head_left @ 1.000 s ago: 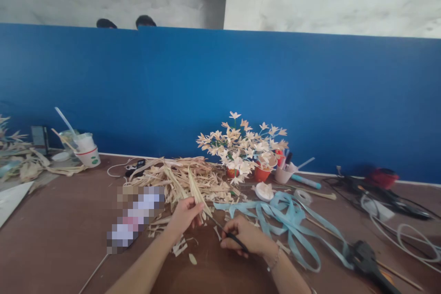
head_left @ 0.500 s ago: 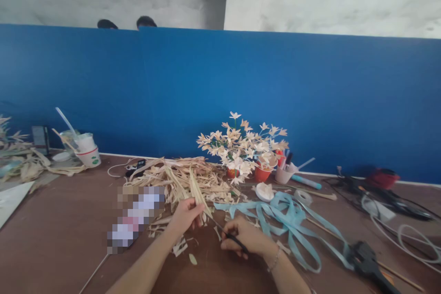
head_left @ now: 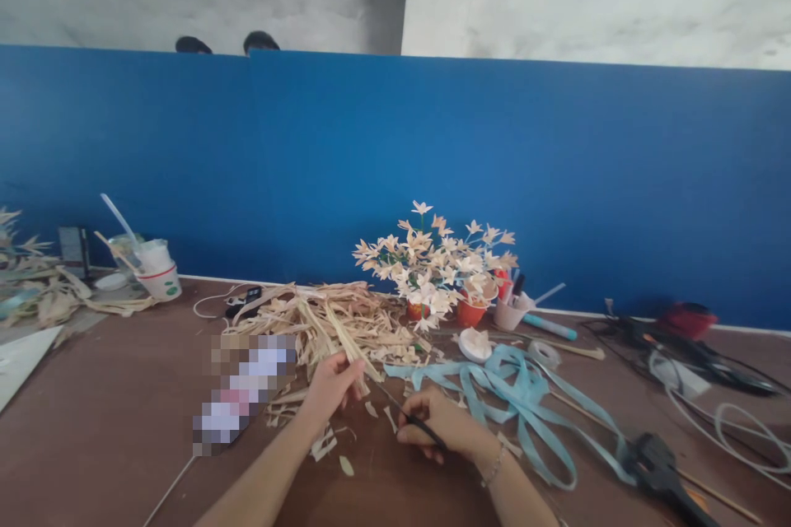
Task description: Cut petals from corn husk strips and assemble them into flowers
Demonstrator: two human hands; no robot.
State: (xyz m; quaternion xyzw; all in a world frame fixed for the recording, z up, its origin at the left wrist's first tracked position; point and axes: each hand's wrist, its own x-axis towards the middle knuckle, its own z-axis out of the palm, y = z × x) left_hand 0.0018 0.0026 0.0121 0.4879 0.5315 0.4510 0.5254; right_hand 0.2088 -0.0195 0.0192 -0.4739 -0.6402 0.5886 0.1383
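My left hand pinches a pale, long corn husk strip between thumb and fingers. The strip slants up and left over a heap of dry husks. In my right hand is a pair of scissors with dark handles, its blades pointing at the lower end of the strip. Whether the blades are parted is too small to tell. Below the strip, a small husk scrap lies on the brown table, with more cuttings around it.
Husk flowers stand in red pots behind the heap. Light blue ribbon lies loosely right of my right hand, near a black glue gun. A paper cup holds sticks at left. A blue partition borders the table.
A small scrap now lies below the strip where bare table showed before. The strip in my left hand has tilted slightly left. My right hand has barely moved.
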